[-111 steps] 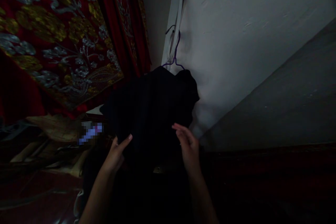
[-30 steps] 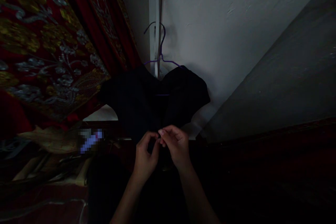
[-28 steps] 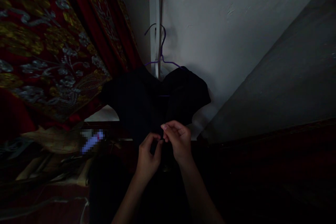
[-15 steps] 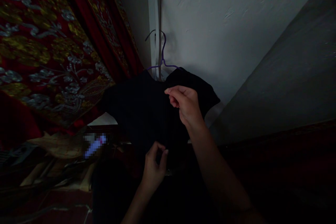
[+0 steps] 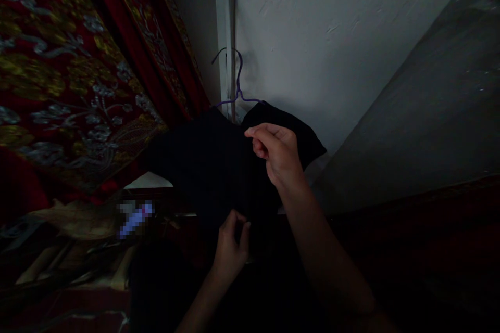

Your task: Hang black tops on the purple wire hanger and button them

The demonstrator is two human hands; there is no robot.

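A dark shirt (image 5: 195, 151) hangs in front of me on a thin purple hanger (image 5: 239, 80), its hook over a pale upright strip. My right hand (image 5: 275, 148) is closed in a pinch at the front of the shirt, just below the neck opening. Lower on the same front, my left hand (image 5: 233, 242) pinches the cloth with thumb and forefinger curved into a loop. So dark is the cloth that its front edge and any fastening between my fingers cannot be made out.
A red curtain (image 5: 128, 26) with gold and silver embroidery hangs at the left. Behind the shirt stands a pale wall (image 5: 312, 26). At lower left lie wooden pieces (image 5: 121, 270) and a blurred-out bluish item (image 5: 135, 221). Deep shadow covers the lower right.
The view has shifted a little, so hanger and curtain sit slightly further left. Both hands keep their pinch at nearly the same spots on the shirt.
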